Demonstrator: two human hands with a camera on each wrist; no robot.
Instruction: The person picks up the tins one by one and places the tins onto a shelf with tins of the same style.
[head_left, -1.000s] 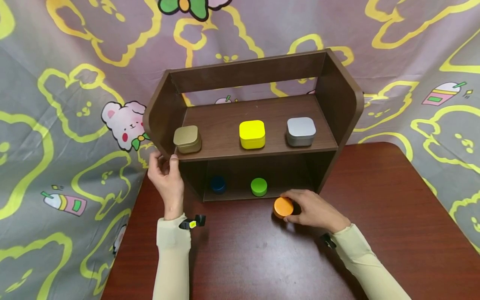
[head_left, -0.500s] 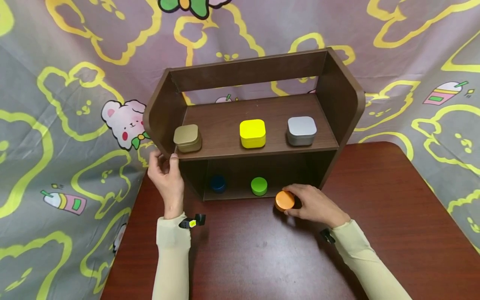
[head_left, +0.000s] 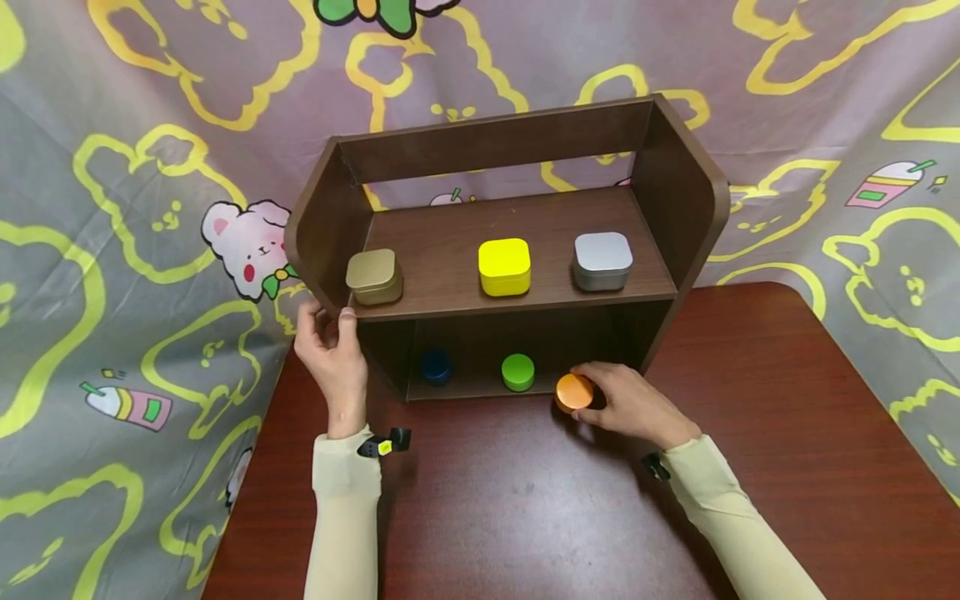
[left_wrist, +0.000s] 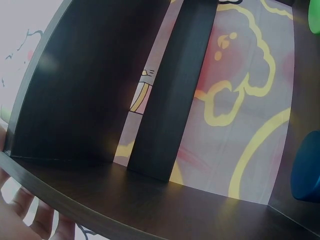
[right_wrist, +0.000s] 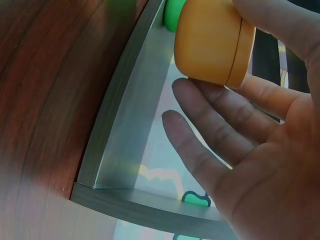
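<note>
My right hand (head_left: pixel 633 404) pinches an orange round tin (head_left: pixel 573 392) between thumb and fingers, at the front edge of the lower shelf, right of a green round tin (head_left: pixel 518 372). In the right wrist view the orange tin (right_wrist: pixel 210 42) is tilted on its side to the camera, and two of the fingers reach out below it. At the brown two-tier shelf (head_left: pixel 517 310), my left hand (head_left: pixel 333 362) grips the left side panel, thumb at the front and fingers round the outer face. Further left on the lower shelf sits a dark blue round tin (head_left: pixel 436 367).
On the upper shelf stand a gold square tin (head_left: pixel 375 277), a yellow square tin (head_left: pixel 505 267) and a silver square tin (head_left: pixel 603 262). The shelf rests on a reddish-brown table (head_left: pixel 510 500). A patterned curtain (head_left: pixel 465 67) hangs behind and at both sides.
My right hand has carried the orange tin a little to the right and toward the lower shelf. The left hand has stayed on the side panel.
</note>
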